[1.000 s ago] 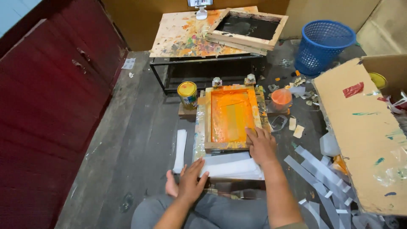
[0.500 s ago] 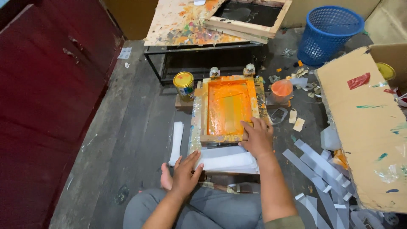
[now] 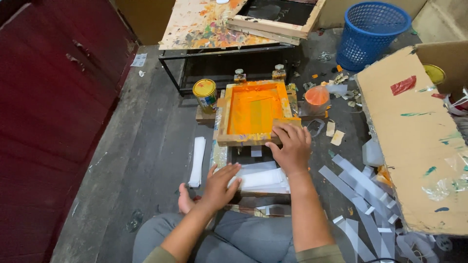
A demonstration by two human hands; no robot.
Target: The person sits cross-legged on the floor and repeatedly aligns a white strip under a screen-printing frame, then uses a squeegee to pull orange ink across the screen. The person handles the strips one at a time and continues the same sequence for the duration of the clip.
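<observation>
Beside the orange frame (image 3: 253, 113) stands a yellow-lidded tin (image 3: 205, 94).

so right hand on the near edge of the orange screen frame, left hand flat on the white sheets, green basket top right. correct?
One error: the basket is blue, not green, as the head view shows. The rest holds: right hand on the near edge of the orange screen frame, left hand flat on the white sheets.
</observation>
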